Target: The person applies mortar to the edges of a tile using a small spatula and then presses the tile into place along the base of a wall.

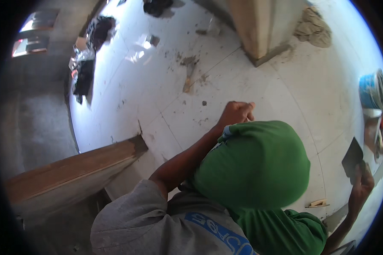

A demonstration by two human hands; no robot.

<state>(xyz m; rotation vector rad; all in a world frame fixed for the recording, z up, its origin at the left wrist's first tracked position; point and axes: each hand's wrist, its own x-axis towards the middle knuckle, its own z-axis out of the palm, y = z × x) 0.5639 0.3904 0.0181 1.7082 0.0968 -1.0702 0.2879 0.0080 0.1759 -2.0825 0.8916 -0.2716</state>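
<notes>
I see the left hand [236, 112] closed in a fist above the white tiled floor [259, 89], knuckles up, fingers curled together. Whatever sits inside the fist is hidden; I cannot tell whether it grips anything. Just below the knuckles a green cloth [257, 163] covers the centre of the view and cuts off the wrist side of the hand and the floor under it.

The right hand [361, 182] is at the far right rim, fingers clamped on the lower edge of a flat dark metal blade [353, 157], which stands tilted above the fingertips. Its handle, if any, is buried in the palm; the rim distortion makes the tool's outline soft.

Left of the right fingers, near the green cloth's edge, a small pale wooden piece [318, 203] lies on the floor. Beyond the left fist, well apart, a trowel-like tool [188, 76] lies among grey mortar smears; its blade is hard to make out. A wooden plank [72, 168] runs in from the left, below and away from the fist. A pillar base [255, 29] stands farther off, with a crumpled sack [312, 27] beside it. A blue bucket [370, 91] above the right hand is cut by the rim.
</notes>
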